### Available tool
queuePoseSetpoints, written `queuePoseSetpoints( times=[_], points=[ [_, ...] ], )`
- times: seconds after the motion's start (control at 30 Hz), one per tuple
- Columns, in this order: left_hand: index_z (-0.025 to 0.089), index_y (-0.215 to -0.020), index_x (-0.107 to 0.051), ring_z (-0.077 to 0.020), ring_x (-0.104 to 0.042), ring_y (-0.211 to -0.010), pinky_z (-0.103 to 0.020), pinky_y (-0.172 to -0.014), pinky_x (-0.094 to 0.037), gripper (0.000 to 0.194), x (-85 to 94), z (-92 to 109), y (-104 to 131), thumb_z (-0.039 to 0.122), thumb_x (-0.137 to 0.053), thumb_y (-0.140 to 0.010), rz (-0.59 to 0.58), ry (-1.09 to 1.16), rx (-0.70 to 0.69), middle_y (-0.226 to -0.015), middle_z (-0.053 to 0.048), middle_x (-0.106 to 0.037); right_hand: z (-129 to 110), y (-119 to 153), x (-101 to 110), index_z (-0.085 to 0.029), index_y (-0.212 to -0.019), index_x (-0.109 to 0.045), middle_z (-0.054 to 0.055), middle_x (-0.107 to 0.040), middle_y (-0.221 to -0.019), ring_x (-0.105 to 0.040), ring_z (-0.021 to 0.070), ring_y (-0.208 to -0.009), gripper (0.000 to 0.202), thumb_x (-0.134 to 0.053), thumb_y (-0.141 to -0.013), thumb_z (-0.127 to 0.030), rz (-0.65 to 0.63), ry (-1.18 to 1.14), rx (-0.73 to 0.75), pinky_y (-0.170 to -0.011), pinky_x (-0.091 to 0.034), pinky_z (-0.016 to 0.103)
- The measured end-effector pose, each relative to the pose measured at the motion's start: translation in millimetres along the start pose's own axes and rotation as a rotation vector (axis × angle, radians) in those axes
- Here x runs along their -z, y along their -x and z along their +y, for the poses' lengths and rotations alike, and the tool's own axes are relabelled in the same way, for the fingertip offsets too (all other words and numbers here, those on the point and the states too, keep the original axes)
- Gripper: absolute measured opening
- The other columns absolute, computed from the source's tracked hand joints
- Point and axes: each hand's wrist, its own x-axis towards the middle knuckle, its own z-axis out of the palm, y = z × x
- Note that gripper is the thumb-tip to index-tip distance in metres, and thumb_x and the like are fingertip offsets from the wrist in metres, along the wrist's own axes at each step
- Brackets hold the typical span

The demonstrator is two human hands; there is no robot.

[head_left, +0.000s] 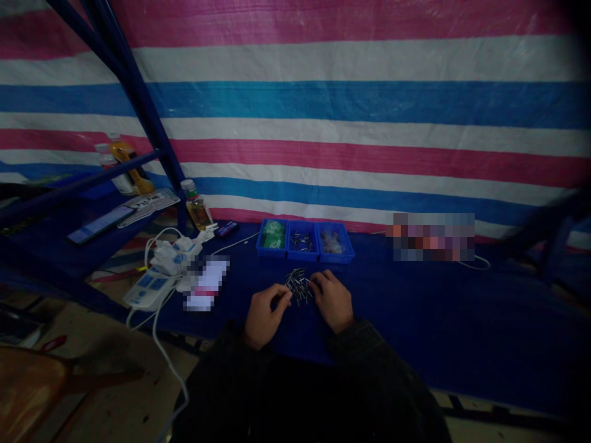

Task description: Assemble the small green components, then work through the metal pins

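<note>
A loose pile of small, thin, dark metal pieces (298, 288), like pins or screws, lies on the blue table (415, 332) between my hands. At the pile's left edge is my left hand (268, 312), its thumb and forefinger pinched together. My right hand (333, 301) curls in from the right, fingertips closed against the pile's edge. Whatever either pinch holds is too small to make out. Just beyond the pile stand three joined blue bins: a left bin (270, 251) with green packets, a middle bin (302, 255) with similar metal pieces, and a right bin (337, 258) with clear bags.
Left of my hands lie a blurred-out phone (207, 286) and a white power strip (146, 290) with plugs and trailing cables. A bottle (198, 209) stands behind them by a blue metal post (159, 144). A pixelated item (431, 239) sits at the back right, before a striped tarp (369, 98).
</note>
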Motion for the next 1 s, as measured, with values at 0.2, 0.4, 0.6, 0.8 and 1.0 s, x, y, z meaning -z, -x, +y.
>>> queuePoseSetpoints(
  times=[0.2,0.4,0.6,0.8,1.0],
  points=[
    [0.019,-0.09,-0.067,-0.0155,-0.07,-0.075,-0.024,-0.076,-0.05,0.018,1.5,1.6,-0.8,0.029,-0.056,-0.099,-0.005,0.0,0.001,-0.079,-0.001,-0.073,0.4,0.7,2.1,-0.023,-0.087,-0.062,0.002,-0.063,-0.091,-0.061,0.0148,-0.076,0.013,-0.054,-0.098,-0.021,0.08,-0.084,-0.015,-0.063,-0.038,0.025],
    [0.019,-0.096,-0.067,-0.0161,-0.07,-0.075,-0.025,-0.076,-0.052,0.016,0.9,0.7,0.1,0.031,-0.056,-0.098,0.014,0.026,0.024,-0.08,-0.002,-0.074,-1.3,12.0,11.8,-0.022,-0.093,-0.062,0.006,-0.065,-0.089,-0.064,0.0191,-0.083,0.017,-0.046,-0.101,-0.024,0.318,-0.401,0.15,-0.078,-0.05,0.031],
    [0.021,-0.114,-0.067,-0.0171,-0.072,-0.077,-0.026,-0.078,-0.053,0.021,-1.0,0.5,0.7,0.031,-0.057,-0.098,0.004,0.068,0.036,-0.082,-0.001,-0.075,-13.7,26.8,12.2,-0.022,-0.097,-0.063,0.008,-0.067,-0.091,-0.066,0.0204,-0.084,0.017,-0.047,-0.102,-0.024,0.222,-0.534,0.318,-0.078,-0.054,0.034],
    [0.019,-0.086,-0.07,-0.0172,-0.07,-0.08,-0.025,-0.08,-0.051,0.023,1.4,4.9,-0.1,0.029,-0.055,-0.099,-0.097,0.006,-0.026,-0.082,-0.003,-0.074,-18.9,29.9,12.9,-0.022,-0.097,-0.065,0.007,-0.067,-0.091,-0.067,0.0204,-0.084,0.016,-0.049,-0.101,-0.022,0.18,-0.556,0.352,-0.078,-0.055,0.034],
    [0.019,-0.087,-0.07,-0.0171,-0.07,-0.08,-0.026,-0.08,-0.051,0.02,0.1,2.5,0.0,0.028,-0.057,-0.098,-0.097,-0.006,-0.023,-0.083,-0.003,-0.074,-20.7,29.5,14.3,-0.023,-0.101,-0.067,0.007,-0.069,-0.097,-0.067,0.0199,-0.089,0.018,-0.049,-0.101,-0.02,0.126,-0.536,0.423,-0.083,-0.055,0.033]
  ],
)
